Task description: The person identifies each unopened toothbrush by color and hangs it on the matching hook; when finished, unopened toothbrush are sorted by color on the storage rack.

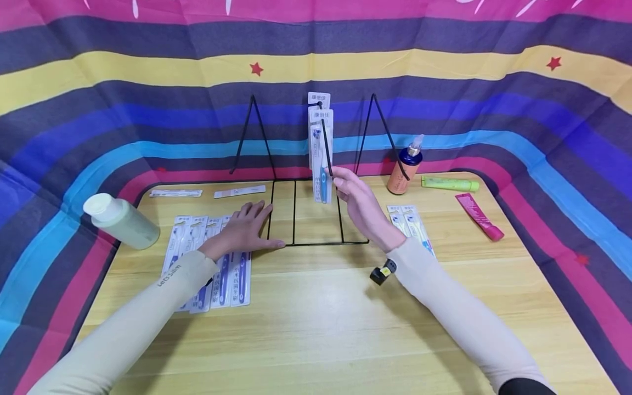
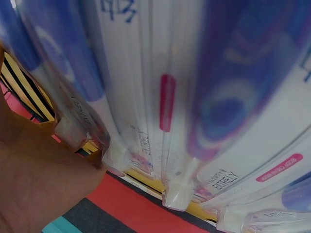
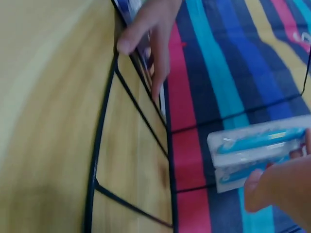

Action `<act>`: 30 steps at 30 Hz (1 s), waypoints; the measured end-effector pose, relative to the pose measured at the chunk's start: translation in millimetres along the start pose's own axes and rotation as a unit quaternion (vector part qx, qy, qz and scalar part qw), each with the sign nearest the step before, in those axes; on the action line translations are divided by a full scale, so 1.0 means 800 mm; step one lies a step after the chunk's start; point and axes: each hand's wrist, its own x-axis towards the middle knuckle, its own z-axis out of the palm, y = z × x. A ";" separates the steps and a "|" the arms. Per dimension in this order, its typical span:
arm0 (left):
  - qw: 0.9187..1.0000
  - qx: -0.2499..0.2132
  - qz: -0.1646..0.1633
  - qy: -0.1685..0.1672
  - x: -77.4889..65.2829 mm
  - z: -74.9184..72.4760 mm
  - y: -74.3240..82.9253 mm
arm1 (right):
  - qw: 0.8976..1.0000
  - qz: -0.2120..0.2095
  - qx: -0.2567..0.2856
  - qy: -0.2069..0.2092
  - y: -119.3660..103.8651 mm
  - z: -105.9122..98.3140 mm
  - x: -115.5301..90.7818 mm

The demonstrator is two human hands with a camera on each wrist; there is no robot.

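Note:
A black wire rack (image 1: 326, 244) stands at the back of the table. Two packaged toothbrushes (image 1: 323, 189) hang from its middle arm, one before the other; blue handles show in the right wrist view. My right hand (image 1: 362, 206) is at the lower right edge of the front pack, fingertips touching it near the arm's end, fingers mostly extended. My left hand (image 1: 242, 227) is spread flat over the rack's left base wire and the tops of several packaged toothbrushes (image 1: 240, 280) with purple-blue handles. These packs fill the left wrist view.
On the left stands a tilted-looking white-capped bottle (image 1: 128, 225); two slim packs (image 1: 239, 191) lie behind the toothbrushes. Right of the rack are an orange pump bottle (image 1: 399, 178), more toothbrush packs (image 1: 410, 222), a green tube (image 1: 446, 183) and a pink tube (image 1: 479, 216). Striped cloth (image 1: 197, 115) surrounds the table.

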 end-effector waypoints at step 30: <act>1.000 -0.008 0.002 0.002 0.001 0.003 -0.001 | 0.972 0.074 -0.180 0.135 -0.027 -0.191 -0.115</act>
